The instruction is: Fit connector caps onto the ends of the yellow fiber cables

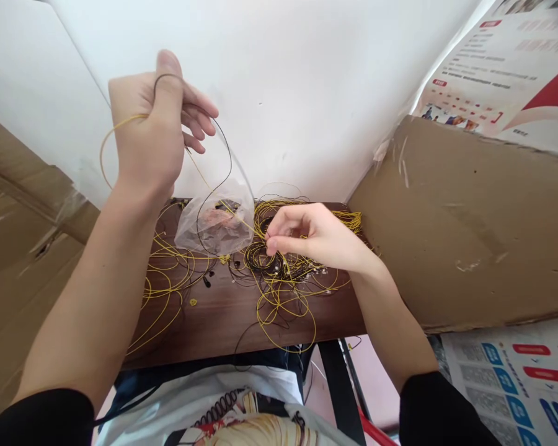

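My left hand [151, 124] is raised above the table, fingers closed round a loop of thin yellow wire [103, 145] and a thin black wire [223, 179] that hang down to the table. My right hand [307, 238] is lower, fingertips pinched on a yellow strand at the edge of a tangled heap of yellow and black wires [283, 272]. A clear plastic bag [216, 220] sits between the hands on the dark wooden table [223, 322].
More loose yellow wire loops [162, 291] lie on the table's left part. Cardboard sheets stand at the left [18, 248] and the right [469, 235]. A white wall [283, 93] is behind the table, and printed posters [506, 62] lie at the right.
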Demonstrator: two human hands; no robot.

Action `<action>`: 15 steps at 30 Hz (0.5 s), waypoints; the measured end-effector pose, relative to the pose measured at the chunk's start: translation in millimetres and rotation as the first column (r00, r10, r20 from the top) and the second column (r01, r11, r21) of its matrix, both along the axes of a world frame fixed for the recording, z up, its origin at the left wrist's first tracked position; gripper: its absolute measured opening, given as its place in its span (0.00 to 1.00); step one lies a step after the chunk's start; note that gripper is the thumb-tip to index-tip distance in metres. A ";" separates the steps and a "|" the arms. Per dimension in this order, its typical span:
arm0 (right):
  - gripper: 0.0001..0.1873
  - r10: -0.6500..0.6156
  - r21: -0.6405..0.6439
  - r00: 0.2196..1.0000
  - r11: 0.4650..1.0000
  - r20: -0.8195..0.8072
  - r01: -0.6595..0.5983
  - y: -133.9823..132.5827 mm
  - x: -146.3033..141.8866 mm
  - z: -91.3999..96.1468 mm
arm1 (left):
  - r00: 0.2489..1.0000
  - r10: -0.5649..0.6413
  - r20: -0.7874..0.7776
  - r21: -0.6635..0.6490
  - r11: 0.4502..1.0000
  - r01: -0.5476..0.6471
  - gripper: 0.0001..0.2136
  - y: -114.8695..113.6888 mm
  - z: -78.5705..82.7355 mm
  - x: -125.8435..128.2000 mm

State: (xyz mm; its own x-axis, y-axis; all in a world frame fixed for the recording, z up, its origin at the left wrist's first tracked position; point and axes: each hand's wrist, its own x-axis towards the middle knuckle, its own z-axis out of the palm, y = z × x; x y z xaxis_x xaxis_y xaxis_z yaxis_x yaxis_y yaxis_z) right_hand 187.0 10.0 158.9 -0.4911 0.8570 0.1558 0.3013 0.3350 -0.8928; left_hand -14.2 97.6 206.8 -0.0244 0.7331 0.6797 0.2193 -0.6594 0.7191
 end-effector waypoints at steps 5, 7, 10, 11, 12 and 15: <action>0.11 -0.190 0.100 0.973 0.974 -0.129 0.203 1.2 -1.4 18.9 | 0.994 -0.103 -0.026 0.043 0.994 0.105 0.09 -3.4 -3.3 -6.6; 0.12 -0.238 0.151 0.953 0.952 -0.185 0.267 1.5 -1.0 26.3 | 0.981 -0.195 -0.017 0.025 0.980 0.196 0.06 -6.3 -3.2 -9.3; 0.10 -0.273 0.217 0.917 0.915 -0.292 0.341 4.8 3.0 36.9 | 0.953 -0.303 0.031 -0.005 0.953 0.303 0.09 -11.2 -0.8 -14.5; 0.09 -0.254 0.228 0.906 0.912 -0.340 0.341 6.9 5.5 40.7 | 0.943 -0.329 0.044 -0.013 0.944 0.329 0.11 -13.2 0.5 -16.5; 0.08 -0.211 0.231 0.895 0.919 -0.394 0.319 9.3 8.5 44.8 | 0.934 -0.353 0.054 -0.019 0.935 0.354 0.12 -15.3 2.0 -18.6; 0.06 -0.078 0.198 0.854 0.958 -0.514 0.206 18.0 19.3 58.1 | 0.884 -0.461 0.079 -0.035 0.885 0.465 0.16 -20.7 5.4 -26.2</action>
State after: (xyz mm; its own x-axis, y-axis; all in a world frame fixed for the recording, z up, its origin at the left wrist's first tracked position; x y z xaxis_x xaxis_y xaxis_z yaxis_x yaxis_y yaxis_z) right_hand 206.3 28.0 217.0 -0.1681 0.8167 0.5520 -0.0998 0.5430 -0.8338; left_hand -40.4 76.8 212.2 0.2828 0.7057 0.6496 -0.1515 -0.6359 0.7568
